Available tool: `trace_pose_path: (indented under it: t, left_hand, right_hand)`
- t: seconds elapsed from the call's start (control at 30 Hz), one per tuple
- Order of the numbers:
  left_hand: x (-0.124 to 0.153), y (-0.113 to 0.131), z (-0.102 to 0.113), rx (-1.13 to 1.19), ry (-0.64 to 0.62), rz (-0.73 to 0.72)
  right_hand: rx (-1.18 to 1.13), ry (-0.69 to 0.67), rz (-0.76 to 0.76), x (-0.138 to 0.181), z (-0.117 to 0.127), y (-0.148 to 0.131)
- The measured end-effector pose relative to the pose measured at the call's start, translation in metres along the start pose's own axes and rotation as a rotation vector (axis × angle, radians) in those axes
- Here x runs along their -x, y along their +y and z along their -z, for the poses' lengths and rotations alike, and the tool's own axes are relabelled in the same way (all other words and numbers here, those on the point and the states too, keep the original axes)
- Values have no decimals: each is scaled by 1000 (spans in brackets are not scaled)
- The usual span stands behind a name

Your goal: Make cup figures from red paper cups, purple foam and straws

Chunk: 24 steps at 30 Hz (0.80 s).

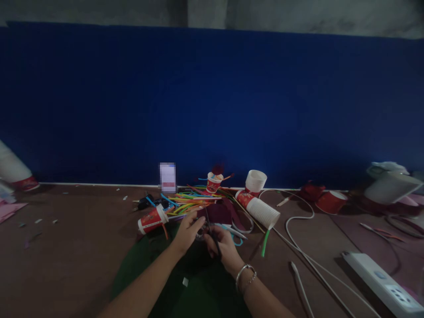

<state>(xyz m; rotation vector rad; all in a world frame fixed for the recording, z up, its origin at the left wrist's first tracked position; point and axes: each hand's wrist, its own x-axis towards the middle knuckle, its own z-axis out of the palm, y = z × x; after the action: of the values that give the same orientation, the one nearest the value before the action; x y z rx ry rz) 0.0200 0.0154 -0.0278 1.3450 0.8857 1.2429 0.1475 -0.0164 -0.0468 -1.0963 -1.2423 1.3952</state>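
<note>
My right hand (221, 245) is closed around black-handled scissors (212, 234), blades pointing away from me. My left hand (189, 229) reaches in beside it, fingers bent and pinching something small at the blades that I cannot make out. Both hands work over a dark green sheet (159, 269) on the brown table. Just beyond them lies a heap of coloured straws (188, 201) and a dark maroon piece (218, 213). A red paper cup (152, 219) lies on its side to the left of my left hand.
A stack of red-and-white cups (260, 209) lies at the right, another white stack (255, 180) and an upright cup (213, 182) behind. White cable (300, 247) and a power strip (380, 282) lie at right. A blue wall panel (212, 106) backs the table.
</note>
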Motion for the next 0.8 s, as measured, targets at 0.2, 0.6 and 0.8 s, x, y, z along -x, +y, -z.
trace_pose_path:
  t: [0.2, 0.6, 0.8]
  left_hand:
    - [-1, 1, 2, 35, 24, 67]
    - [-3, -7, 8, -45, 173, 65]
    - [-4, -9, 11, -124, 123, -39]
  right_hand:
    - [30, -14, -5, -2, 2, 6]
    - [7, 26, -85, -1, 3, 1]
    - [-64, -25, -12, 3, 1, 2]
